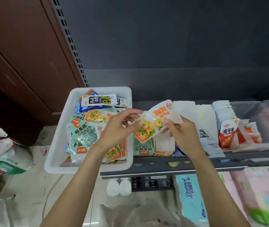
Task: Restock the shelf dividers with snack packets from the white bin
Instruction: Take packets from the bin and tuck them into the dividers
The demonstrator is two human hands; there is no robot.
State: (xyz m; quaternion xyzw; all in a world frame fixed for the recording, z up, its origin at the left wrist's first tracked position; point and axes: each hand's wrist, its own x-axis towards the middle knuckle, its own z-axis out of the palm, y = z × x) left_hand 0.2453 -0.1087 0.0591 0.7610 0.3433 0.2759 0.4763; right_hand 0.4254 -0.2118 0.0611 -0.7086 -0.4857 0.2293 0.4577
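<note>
My left hand [119,126] and right hand [182,133] both pinch one orange-and-white snack packet [153,120], fingers curled on its left and right edges. It hangs tilted between them, above the shelf dividers [165,145], just right of the white bin [56,145] of packets. Both forearms reach forward from near.

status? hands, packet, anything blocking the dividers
Both hands, left and right, pinching one orange snack packet above the shelf dividers. White bin still holds many packets. Nothing blocking seen.
</note>
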